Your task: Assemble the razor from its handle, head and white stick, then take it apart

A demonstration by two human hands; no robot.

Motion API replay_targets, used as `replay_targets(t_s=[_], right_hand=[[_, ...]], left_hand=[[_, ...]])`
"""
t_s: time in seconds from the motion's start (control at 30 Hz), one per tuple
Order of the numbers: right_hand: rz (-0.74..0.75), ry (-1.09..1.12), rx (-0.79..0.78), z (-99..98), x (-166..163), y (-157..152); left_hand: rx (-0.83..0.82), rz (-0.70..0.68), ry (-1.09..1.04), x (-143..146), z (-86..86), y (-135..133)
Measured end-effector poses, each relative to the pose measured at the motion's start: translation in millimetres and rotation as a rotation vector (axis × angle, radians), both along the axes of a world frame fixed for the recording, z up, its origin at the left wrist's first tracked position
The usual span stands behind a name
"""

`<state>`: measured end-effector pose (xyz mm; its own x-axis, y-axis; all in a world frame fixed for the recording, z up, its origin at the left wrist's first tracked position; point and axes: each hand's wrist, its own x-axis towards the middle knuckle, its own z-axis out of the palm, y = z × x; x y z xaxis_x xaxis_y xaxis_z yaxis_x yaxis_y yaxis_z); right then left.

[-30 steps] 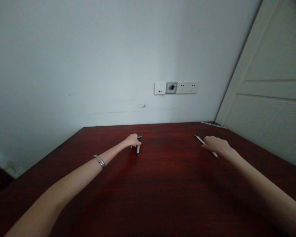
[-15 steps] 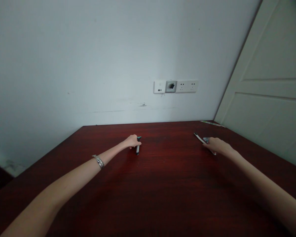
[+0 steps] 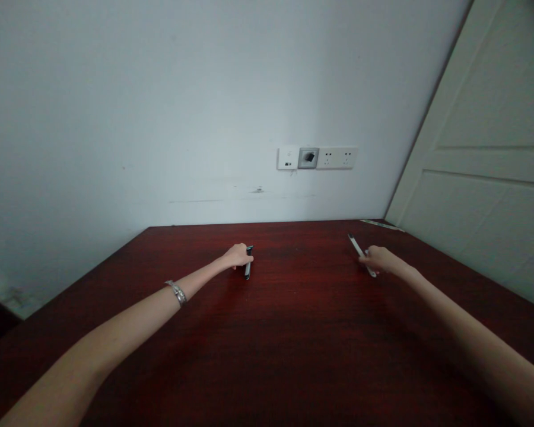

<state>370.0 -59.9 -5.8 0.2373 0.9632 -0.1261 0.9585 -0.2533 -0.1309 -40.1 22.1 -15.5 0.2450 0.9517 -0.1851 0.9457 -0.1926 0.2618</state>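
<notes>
My left hand (image 3: pixel 237 255) is in the middle of the dark red table (image 3: pixel 267 332), fingers closed round a slim grey-and-black stick (image 3: pixel 248 271). At the stick's far end shows a small dark teal piece; its exact kind is too small to tell. Farther right, my right hand (image 3: pixel 380 260) is closed on a long thin white stick with a dark tip (image 3: pixel 358 245). That stick slants, its dark tip pointing away and to the left. My fingertips on both sides are partly hidden behind the hands.
A white wall (image 3: pixel 204 118) with a row of sockets (image 3: pixel 337 158) stands behind the table. On the right is a pale panelled door or cabinet side (image 3: pixel 485 160). A narrow strip (image 3: pixel 382 225) lies along the far right table corner. A silver bracelet (image 3: pixel 177 293) is on my left wrist.
My right hand has shifted slightly left, and its white stick now points more steeply away. The pale grey piece seen beside that hand is now mostly hidden. My left hand is nearly still.
</notes>
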Motion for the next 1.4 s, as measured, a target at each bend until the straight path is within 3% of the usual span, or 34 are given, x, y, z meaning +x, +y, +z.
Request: replay_targets(t_s=[0.2, 0.43, 0.6, 0.8, 1.4], right_hand=[[0.132, 0.044, 0.066, 12.3, -62.6, 0.1], [0.355, 0.186, -0.026, 12.5, -159.7, -4.3], [0.447, 0.217, -0.014, 12.5, -200.7, -7.7], [0.445, 0.209, -0.011, 2.1, -217.1, -7.1], [0.429, 0.206, -0.045, -9.1, -218.1, -3.6]], left_hand=[[0.02, -0.002, -0.002, 10.9, 6.3, -4.4], [0.023, -0.008, 0.018, 27.3, 12.4, -14.6], [0.032, 0.005, 0.022, 31.2, 12.0, -15.8], [0.039, 0.023, 0.023, 31.3, 8.0, -13.2], [0.056, 0.043, 0.049, 30.8, 5.1, -12.3]])
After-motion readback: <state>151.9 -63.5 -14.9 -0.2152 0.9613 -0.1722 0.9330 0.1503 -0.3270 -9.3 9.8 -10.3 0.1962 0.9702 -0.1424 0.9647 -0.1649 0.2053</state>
